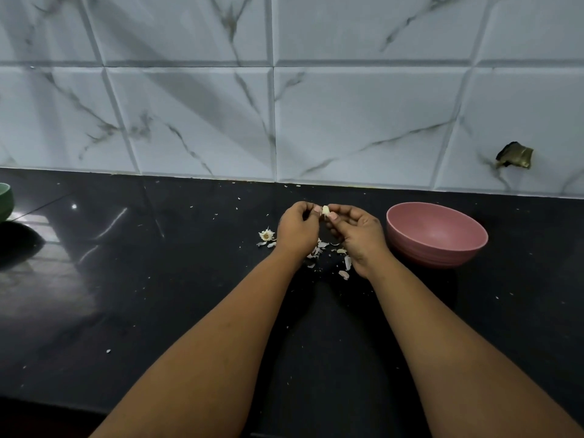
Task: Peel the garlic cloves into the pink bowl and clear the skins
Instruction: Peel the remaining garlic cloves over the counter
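Both hands raised over the black countertop (158, 311), meeting at a single garlic clove (325, 211) — left hand (297, 230) and right hand (357, 233) each pinching it between thumb and fingertips, fingers curled in, the clove held clear of the surface. Pink bowl (437, 235) sits just right of the right hand, near the tiled wall (347, 105); nothing can be made out inside it from this angle. Loose skins (319, 249) scattered beneath and between the wrists, a dry root end (266, 235) just left of the left hand — a green bowl (5, 200) at the far left edge.
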Demonstrator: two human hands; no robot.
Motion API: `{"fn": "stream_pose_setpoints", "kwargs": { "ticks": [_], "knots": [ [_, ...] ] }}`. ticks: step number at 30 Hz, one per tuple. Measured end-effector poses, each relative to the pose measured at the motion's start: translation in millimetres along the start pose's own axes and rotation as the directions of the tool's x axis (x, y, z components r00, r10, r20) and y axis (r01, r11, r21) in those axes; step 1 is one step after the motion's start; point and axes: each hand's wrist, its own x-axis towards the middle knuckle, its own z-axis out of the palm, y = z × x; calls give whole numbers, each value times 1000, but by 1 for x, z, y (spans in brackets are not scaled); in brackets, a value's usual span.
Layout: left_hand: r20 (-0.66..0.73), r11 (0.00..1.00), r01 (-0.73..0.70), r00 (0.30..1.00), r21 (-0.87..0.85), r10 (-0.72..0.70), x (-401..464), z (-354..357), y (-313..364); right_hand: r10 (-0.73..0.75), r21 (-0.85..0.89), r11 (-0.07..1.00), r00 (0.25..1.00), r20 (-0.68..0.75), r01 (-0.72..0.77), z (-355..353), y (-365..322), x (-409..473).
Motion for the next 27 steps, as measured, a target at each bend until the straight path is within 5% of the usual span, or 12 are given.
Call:
{"fn": "stream_pose_setpoints", "kwargs": {
  "ticks": [6,12,17,27],
  "knots": [
    [-14,1000,3,1000,4,-3,-1,1,-1,-33,-21,999,998,-58,32,1,-2,1],
    [-57,1000,-14,998,21,15,0,-1,-3,-182,-370,915,983,-20,162,1,3,2],
    [-49,998,-45,998,38,47,-2,-3,-1,-262,-500,835,965,9,232,2,1,1],
    [-44,976,-120,990,182,130,-7,-3,3,-211,-422,883,977,32,205,-3,3,4]
  ]
}}
